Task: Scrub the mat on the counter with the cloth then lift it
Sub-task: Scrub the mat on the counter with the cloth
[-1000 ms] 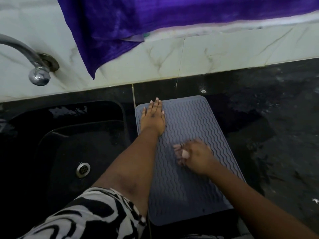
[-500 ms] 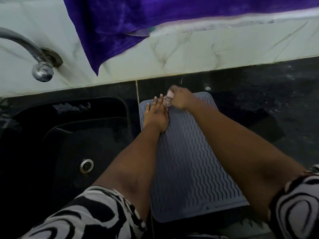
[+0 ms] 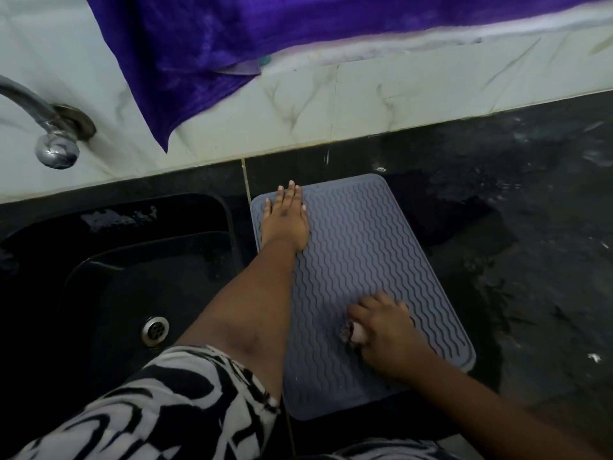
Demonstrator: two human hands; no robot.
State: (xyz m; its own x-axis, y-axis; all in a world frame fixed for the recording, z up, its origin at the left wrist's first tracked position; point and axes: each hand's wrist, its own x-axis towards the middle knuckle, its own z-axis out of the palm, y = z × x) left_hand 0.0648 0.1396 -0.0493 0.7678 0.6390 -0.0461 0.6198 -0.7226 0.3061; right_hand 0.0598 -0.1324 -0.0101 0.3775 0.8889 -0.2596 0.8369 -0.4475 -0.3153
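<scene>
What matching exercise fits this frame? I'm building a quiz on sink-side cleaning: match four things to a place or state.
Things:
1. left hand
2. right hand
3. purple towel
4. drain

Places or states:
A. in the black sink's bottom
B. flat on the mat's far left corner
C. draped over the white ledge
D. gripping the cloth on the mat's near part

Pairs: 1-B, 2-D, 3-C, 4-A

Left hand (image 3: pixel 286 224) flat on grey mat (image 3: pixel 358 260); right hand (image 3: pixel 386 333) grips cloth (image 3: pixel 354 333) on it
</scene>
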